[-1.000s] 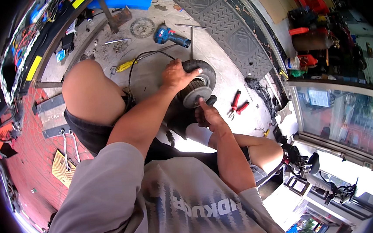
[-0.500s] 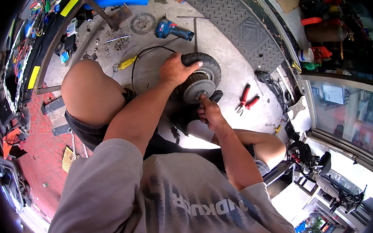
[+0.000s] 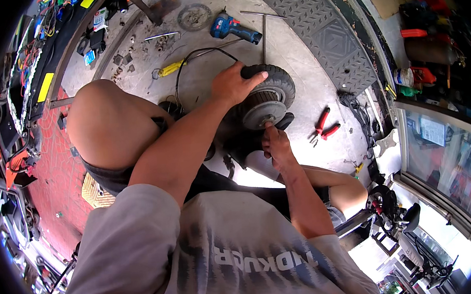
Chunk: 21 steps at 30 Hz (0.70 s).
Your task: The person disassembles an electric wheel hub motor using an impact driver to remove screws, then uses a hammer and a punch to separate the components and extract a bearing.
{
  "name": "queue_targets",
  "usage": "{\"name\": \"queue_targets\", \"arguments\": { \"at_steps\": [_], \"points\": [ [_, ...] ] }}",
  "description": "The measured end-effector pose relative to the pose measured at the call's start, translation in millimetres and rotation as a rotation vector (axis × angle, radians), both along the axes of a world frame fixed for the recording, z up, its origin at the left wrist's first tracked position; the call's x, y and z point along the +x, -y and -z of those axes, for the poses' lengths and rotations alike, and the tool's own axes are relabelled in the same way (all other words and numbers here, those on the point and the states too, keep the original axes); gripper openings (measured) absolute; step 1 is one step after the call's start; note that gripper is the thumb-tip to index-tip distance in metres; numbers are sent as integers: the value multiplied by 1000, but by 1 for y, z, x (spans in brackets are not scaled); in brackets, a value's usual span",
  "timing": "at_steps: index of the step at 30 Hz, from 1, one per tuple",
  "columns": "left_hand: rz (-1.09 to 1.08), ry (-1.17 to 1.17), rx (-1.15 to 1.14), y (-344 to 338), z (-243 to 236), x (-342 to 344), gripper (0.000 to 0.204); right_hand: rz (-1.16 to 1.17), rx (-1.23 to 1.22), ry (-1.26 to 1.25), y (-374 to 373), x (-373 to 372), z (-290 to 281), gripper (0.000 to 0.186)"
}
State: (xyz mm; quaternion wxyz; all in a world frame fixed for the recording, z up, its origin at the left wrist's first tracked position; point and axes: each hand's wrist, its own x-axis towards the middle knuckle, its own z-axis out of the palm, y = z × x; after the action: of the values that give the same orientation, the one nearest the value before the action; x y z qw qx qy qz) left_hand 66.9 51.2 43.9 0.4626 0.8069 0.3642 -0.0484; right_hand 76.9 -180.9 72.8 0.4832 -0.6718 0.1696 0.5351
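Note:
A small motor wheel with a black rubber tyre (image 3: 281, 82) stands in front of me, its grey hub (image 3: 263, 116) partly separated from the tyre, with dark copper-like windings showing between. My left hand (image 3: 234, 84) grips the tyre's upper left side, thumb lying over the tread. Below, the fingers of my right hand (image 3: 275, 144) are closed at the short axle (image 3: 268, 120) in the hub's middle. A black cable (image 3: 179, 68) loops out to the left from behind the wheel. The fingertips of my right hand are partly hidden.
Red-handled pliers (image 3: 324, 126) lie right of the wheel. Beyond it are a blue cordless driver (image 3: 234, 26), a T-handle wrench (image 3: 264, 31), a yellow-handled screwdriver (image 3: 171, 68) and a toothed disc (image 3: 194, 17). A grey textured ramp (image 3: 321, 35) borders the far right.
The whole view has shifted, so the wheel and tools appear further right. Both hands keep their places on the wheel, left on the tyre, right at the axle.

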Motion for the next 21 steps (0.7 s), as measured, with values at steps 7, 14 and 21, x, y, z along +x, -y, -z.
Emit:
{"name": "queue_targets", "arguments": {
  "at_steps": [7, 14, 21],
  "points": [
    [-11, -21, 133, -2, 15, 12, 97, -48, 8, 96, 0, -2, 9, 45],
    [17, -5, -85, -17, 13, 15, 107, 7, 24, 4, 9, -6, 11, 43],
    [-250, 11, -686, -29, 56, 17, 64, -56, 0, -28, 42, 4, 17, 50]
  ]
}}
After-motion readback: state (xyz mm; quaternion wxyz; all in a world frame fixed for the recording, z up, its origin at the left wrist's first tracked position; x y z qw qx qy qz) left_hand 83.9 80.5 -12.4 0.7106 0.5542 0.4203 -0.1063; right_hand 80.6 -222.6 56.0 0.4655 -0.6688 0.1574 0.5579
